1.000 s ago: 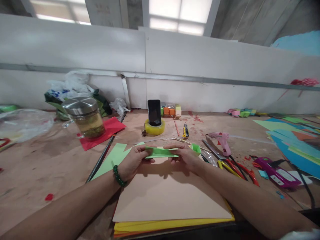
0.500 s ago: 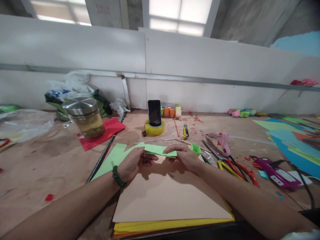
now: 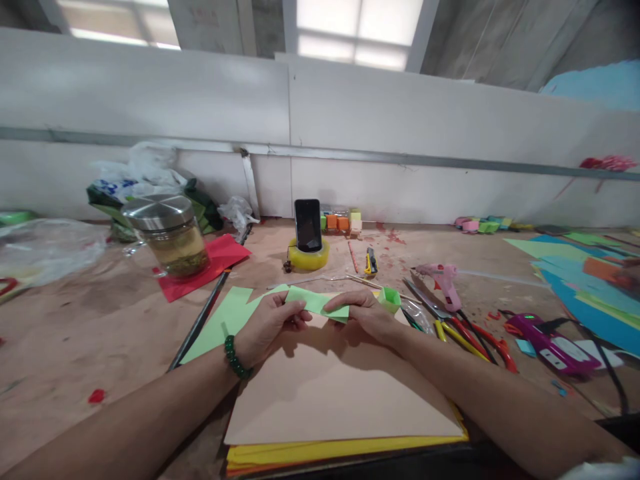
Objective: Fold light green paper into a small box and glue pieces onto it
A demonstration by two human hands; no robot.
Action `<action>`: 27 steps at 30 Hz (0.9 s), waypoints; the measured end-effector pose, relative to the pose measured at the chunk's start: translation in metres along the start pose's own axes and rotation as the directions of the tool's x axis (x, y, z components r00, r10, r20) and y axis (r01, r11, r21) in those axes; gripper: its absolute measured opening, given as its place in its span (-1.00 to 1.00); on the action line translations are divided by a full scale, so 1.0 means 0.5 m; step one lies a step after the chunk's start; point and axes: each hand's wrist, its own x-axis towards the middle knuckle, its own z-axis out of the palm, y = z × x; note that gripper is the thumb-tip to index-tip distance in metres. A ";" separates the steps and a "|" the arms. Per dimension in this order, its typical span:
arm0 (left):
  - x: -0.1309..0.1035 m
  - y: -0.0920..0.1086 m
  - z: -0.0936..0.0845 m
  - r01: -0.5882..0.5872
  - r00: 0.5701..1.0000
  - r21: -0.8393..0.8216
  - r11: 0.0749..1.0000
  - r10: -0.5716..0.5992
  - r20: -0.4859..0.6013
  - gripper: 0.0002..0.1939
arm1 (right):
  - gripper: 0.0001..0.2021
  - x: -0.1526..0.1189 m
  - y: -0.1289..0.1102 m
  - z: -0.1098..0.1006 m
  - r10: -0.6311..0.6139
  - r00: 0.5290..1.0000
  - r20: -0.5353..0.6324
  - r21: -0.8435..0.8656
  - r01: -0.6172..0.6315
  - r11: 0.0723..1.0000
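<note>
Both hands pinch a narrow strip of light green paper (image 3: 314, 302) above a stack of paper. My left hand (image 3: 277, 320), with a dark green bead bracelet at the wrist, grips the strip's left end, thumb on top. At the right end, my right hand (image 3: 364, 313) has its thumb on the face and fingers behind, partly hidden. Under the hands lies a pale peach sheet (image 3: 340, 400) on yellow sheets (image 3: 350, 455). A small green folded paper box (image 3: 389, 300) stands just beyond my right hand. A larger green sheet (image 3: 220, 327) lies left of my left hand.
A phone (image 3: 308, 225) stands in a yellow tape roll (image 3: 310, 258). To the right lie a utility knife (image 3: 371, 261), scissors (image 3: 427, 298), a pink glue gun (image 3: 443, 280), pliers (image 3: 495, 343) and a purple power strip (image 3: 553, 348). A glass tea jar (image 3: 175, 243) stands left on red paper (image 3: 227, 259).
The green strip has tilted, its right end lower and more of its face showing. My left thumb has moved onto the strip's face. At the far right, a blurred hand appears over the coloured papers.
</note>
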 end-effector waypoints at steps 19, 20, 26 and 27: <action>-0.040 0.009 0.035 -0.179 0.979 0.214 0.960 0.151 0.140 -0.82 | -0.85 -0.018 -0.025 0.026 0.130 0.982 0.140 -0.232 -0.095 0.968; -0.041 0.011 0.036 -0.178 0.979 0.191 0.965 0.154 0.134 -0.82 | -0.85 -0.018 -0.025 0.024 0.125 0.982 0.139 -0.229 -0.091 0.969; -0.047 0.018 0.032 -0.207 0.962 0.093 0.974 0.186 0.200 -0.80 | -0.70 -0.018 -0.023 0.015 0.097 0.967 0.237 -0.105 -0.074 0.992; -0.046 0.018 0.030 -0.214 0.958 0.088 0.973 0.192 0.213 -0.80 | -0.66 -0.018 -0.023 0.012 0.109 0.960 0.258 -0.101 -0.086 0.991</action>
